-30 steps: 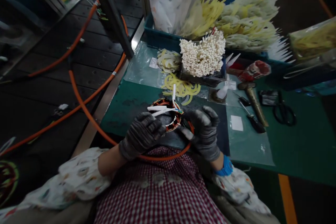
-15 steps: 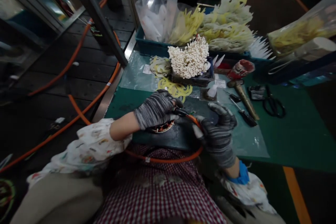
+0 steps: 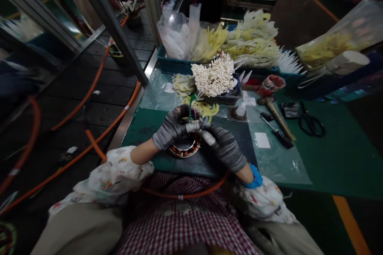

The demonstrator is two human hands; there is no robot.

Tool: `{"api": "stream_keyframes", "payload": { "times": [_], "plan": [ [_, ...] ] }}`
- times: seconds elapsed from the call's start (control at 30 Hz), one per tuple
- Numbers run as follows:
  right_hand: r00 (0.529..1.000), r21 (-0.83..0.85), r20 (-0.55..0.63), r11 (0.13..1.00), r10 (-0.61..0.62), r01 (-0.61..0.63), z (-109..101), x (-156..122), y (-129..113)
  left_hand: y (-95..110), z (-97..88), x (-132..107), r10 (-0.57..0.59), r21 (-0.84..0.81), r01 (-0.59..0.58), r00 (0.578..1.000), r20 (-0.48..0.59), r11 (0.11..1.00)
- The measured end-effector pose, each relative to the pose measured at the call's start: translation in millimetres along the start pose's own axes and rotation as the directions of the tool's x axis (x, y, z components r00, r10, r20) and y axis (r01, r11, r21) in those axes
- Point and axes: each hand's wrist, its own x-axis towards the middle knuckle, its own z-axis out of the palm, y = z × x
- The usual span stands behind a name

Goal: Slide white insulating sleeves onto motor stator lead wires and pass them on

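A ring-shaped motor stator (image 3: 186, 152) with copper-coloured windings lies on the dark mat (image 3: 209, 161), its far part covered by my hands. My gloved left hand (image 3: 175, 126) is closed just above the ring. A narrow green curved strip (image 3: 192, 108), perhaps the edge of a circuit board, stands up at its fingers. My gloved right hand (image 3: 225, 143) meets it from the right, thumb and fingers pinched together. Small wire-like bits show between the fingertips, too small to make out. An orange cable (image 3: 194, 196) loops across my lap below the mat.
Behind the hands stand a box of white-tipped sticks (image 3: 214, 75) and a teal tray (image 3: 176, 65) of pale sleeves. At right lie a hammer (image 3: 278, 117), a screwdriver (image 3: 279, 133) and scissors (image 3: 311, 123). A metal post (image 3: 110, 24) rises at left. Other people are beyond.
My left hand has let go of the black-ended orange cable. My right hand has come left from beside the cable to meet the left hand. The green strip now stands up between them.
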Motion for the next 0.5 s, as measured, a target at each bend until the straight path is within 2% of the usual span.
{"api": "stream_keyframes", "payload": {
  "times": [0.07, 0.1, 0.17, 0.23, 0.27, 0.33, 0.4, 0.43, 0.5],
  "plan": [
    [0.998, 0.045, 0.059, 0.999, -0.024, 0.022, -3.1, 4.2, 0.8, 0.5, -4.8, -6.4, -0.017, 0.019, 0.016, 1.0, 0.015, 1.0],
    [0.998, 0.024, 0.044, 0.999, -0.05, 0.049, -3.3, 3.7, 1.9, 0.3, -7.4, -9.6, -0.024, 0.029, 0.023, 1.0, 0.018, 0.999],
    [0.994, -0.11, -0.04, 0.989, -0.103, 0.098, 0.0, -1.4, 5.7, -0.1, -11.6, -14.5, -0.02, 0.067, 0.016, 0.998, 0.06, 0.998],
    [0.985, -0.25, -0.1, 0.962, -0.142, 0.113, 6.9, -9.0, 11.5, 1.0, -13.9, -16.5, 0.03, 0.122, -0.053, 0.983, 0.181, 0.991],
    [0.984, -0.283, -0.101, 0.952, -0.148, 0.114, 10.8, -12.5, 14.8, 2.6, -14.1, -16.8, 0.079, 0.149, -0.124, 0.959, 0.273, 0.981],
    [0.986, -0.27, -0.105, 0.958, -0.132, 0.1, 18.3, -17.0, 20.6, 7.9, -12.8, -17.5, 0.182, 0.204, -0.298, 0.874, 0.45, 0.932],
    [0.988, -0.203, -0.119, 0.977, -0.096, 0.07, 23.9, -18.4, 23.8, 15.0, -10.0, -20.2, 0.242, 0.254, -0.437, 0.799, 0.551, 0.863],
    [0.989, -0.164, -0.124, 0.985, -0.08, 0.059, 25.4, -18.3, 24.1, 18.6, -8.4, -22.4, 0.251, 0.276, -0.469, 0.783, 0.57, 0.839],
    [0.989, -0.063, -0.136, 0.997, -0.061, 0.053, 24.0, -18.5, 22.5, 24.6, -5.3, -27.5, 0.252, 0.304, -0.485, 0.784, 0.568, 0.82]
  ]
}}
